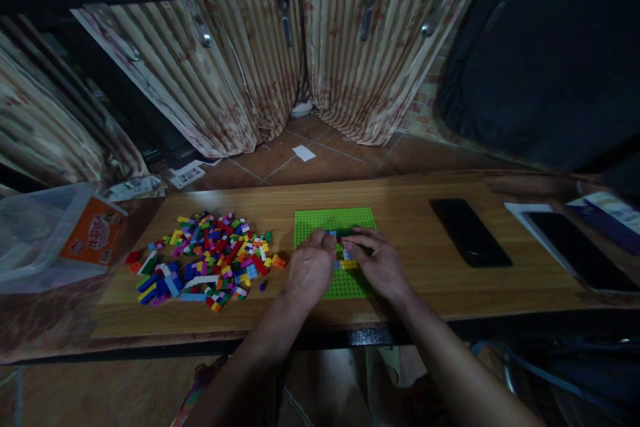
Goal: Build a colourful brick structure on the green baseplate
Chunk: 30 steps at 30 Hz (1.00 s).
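Observation:
A green studded baseplate (pixel 350 288) lies on the wooden board in front of me. On its middle is a low group of coloured toy bricks (pixel 346 264), with yellow, light blue and red among them, partly covered by my fingers. My left hand (pixel 310 268) rests at the left side of this group, its fingers curled down and closed. From the right, my right hand (pixel 383 265) reaches over the same bricks, thumb and forefinger pinched together. Whatever sits between the fingertips of either hand is too small and hidden to make out.
A heap of loose coloured bricks (pixel 220 255) spreads over the left of the wooden board (pixel 405 213). Beyond it stands a clear plastic bin (pixel 45 233) with an orange label. On the right lie a black phone (pixel 470 232) and a dark tablet-like device (pixel 580 247) on papers.

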Motion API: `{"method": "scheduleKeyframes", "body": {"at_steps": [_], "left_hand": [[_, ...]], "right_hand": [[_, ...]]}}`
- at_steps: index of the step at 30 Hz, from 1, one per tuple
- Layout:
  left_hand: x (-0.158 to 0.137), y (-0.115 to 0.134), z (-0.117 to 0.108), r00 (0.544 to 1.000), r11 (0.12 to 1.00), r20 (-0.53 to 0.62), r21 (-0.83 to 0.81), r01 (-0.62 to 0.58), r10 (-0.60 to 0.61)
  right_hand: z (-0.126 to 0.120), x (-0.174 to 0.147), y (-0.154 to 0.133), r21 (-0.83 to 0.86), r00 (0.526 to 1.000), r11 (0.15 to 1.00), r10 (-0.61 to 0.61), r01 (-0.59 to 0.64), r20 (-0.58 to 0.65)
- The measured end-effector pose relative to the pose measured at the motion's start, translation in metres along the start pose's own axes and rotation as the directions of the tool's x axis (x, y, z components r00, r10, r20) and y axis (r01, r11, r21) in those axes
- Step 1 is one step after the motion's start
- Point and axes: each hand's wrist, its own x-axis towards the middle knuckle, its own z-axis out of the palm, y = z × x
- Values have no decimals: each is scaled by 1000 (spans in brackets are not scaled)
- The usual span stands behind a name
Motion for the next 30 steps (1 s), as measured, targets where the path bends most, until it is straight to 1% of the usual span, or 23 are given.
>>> {"method": "scheduleKeyframes", "body": {"at_steps": [5,9,12,15,18,20,22,24,27,30], "left_hand": [[3,7,-5,999,996,35,90,-10,7],[6,10,-9,997,996,71,84,17,-23],[8,7,-8,997,998,41,-16,59,-59],[12,0,-1,992,964,-1,-234,126,-130],[16,-9,7,970,850,23,-477,223,-241],[18,-12,10,954,773,41,-576,265,-297],[18,-15,11,951,734,34,-627,260,-307],[18,-15,10,956,723,28,-649,239,-291],[17,-14,9,957,726,26,-646,237,-289],[18,-12,10,946,740,7,-621,259,-324]], "right_hand": [[2,1,-3,0,999,1000,21,-21,-48],[4,1,-6,-14,998,999,38,-39,-59],[6,1,-9,-30,996,998,44,-47,-78],[8,1,-11,-49,995,997,50,-54,-88],[10,1,-13,-77,994,996,44,-52,-101],[12,1,-13,-97,992,994,46,-57,-120],[12,1,-12,-105,991,992,48,-62,-128],[11,2,-11,-93,992,994,44,-55,-115],[9,4,-9,-62,996,997,33,-38,-87],[9,5,-8,-65,995,997,37,-43,-89]]}}
